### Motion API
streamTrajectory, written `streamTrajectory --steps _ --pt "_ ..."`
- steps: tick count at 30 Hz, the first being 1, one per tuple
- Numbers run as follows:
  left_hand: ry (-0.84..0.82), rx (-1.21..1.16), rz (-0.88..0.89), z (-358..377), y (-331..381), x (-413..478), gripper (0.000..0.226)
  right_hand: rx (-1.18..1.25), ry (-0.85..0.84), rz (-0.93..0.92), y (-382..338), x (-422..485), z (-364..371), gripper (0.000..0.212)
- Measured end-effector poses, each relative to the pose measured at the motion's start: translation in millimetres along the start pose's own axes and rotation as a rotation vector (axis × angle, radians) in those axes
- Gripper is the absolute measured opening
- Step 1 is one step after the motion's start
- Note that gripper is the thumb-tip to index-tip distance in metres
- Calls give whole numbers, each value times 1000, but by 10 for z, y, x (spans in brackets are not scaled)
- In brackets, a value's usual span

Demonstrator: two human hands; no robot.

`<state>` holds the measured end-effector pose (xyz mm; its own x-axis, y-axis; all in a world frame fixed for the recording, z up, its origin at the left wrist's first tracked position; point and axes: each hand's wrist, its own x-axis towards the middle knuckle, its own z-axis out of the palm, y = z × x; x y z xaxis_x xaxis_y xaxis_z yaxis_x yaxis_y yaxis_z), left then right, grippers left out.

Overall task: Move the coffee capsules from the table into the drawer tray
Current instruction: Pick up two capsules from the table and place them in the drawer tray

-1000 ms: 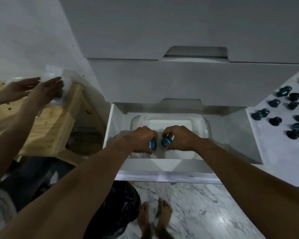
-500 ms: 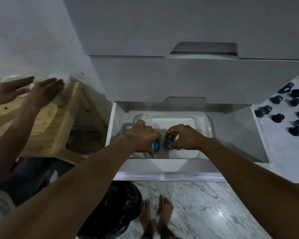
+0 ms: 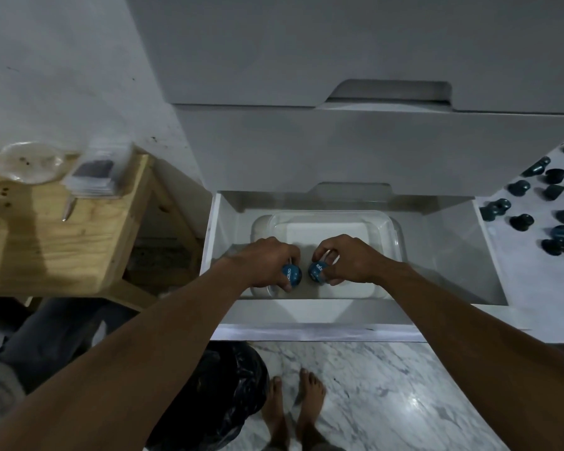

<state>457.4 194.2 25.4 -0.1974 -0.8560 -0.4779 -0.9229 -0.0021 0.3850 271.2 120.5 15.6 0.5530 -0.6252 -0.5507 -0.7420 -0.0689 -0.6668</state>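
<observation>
Newly uncovered on the wooden counter (image 3: 62, 249) at left: clear dish (image 3: 26, 162), stack of clear packets (image 3: 95, 175), pen (image 3: 68, 208). All covered a second ago by another person's two hands, since gone from view. Otherwise little changed: both hands kept over the front part of the tray, each with its capsule as before, the pair slightly nearer the tray's front wall.

Listed near to far:

- Marble floor (image 3: 388, 402), bare feet (image 3: 310, 405) standing on it, black bag (image 3: 222, 385) just to their left.
- Two bare forearms reaching forward from the lower corners, converging over the open drawer (image 3: 453, 255).
- Left hand (image 3: 267, 262): knuckles up, fingers curled down, gripping the left capsule (image 3: 292, 275), blue, printed face turned toward the camera.
- Right hand (image 3: 345, 258): same pose, fingers and thumb curled round the right capsule (image 3: 317, 273). Capsules just beside each other, a narrow gap between.
- Clear tray (image 3: 388, 229) lying in the drawer; both held capsules low at its front end, contact with the tray bottom impossible to tell.
- White counter (image 3: 534, 281) at right, loose capsules (image 3: 521, 221) scattered on it, dark blue, well apart from the tray.
- Closed drawer fronts (image 3: 339, 148) above and behind.
</observation>
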Motion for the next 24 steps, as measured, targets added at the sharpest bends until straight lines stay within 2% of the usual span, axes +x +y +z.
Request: streamTrajectory --steps 9,17,24 --pt "-46 -46 13 0 -52 43 38 -18 -84 53 -44 37 55 20" --pt "-106 23 14 -21 -67 54 27 -167 -146 36 -105 68 106 23" --pt "-103 55 11 -17 -70 53 31 -253 -169 12 -190 52 152 26"
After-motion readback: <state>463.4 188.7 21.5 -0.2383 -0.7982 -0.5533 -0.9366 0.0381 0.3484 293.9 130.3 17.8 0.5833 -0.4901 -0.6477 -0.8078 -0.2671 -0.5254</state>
